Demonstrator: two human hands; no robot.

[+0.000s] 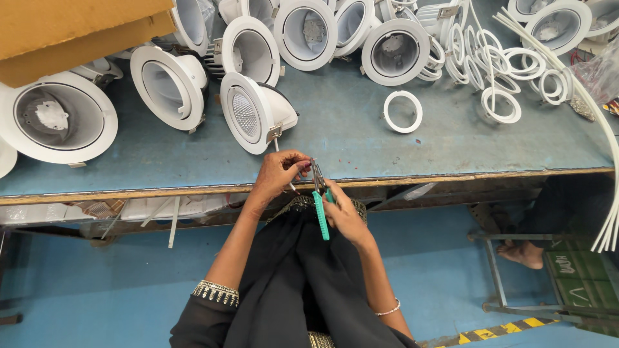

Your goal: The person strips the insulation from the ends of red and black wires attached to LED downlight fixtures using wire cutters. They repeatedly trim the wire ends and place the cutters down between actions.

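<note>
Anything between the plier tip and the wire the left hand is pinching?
Nothing visible. The right hand holds the green-handled pliers with the tip right beside the left hand, which pinches a thin wire from the white downlight. The exact contact point is too small to tell.

A brown cardboard box (71, 32) sat at the far left corner of my desk (335, 138), its flat flaps hanging over the white lamp housings (58, 116). At the far right edge lay a crumpled clear plastic bag (596, 74). Down on the floor to my right was a dark green panel with pale markings (580, 274), and beside it a yellow-and-black striped strip (496, 332).
</note>
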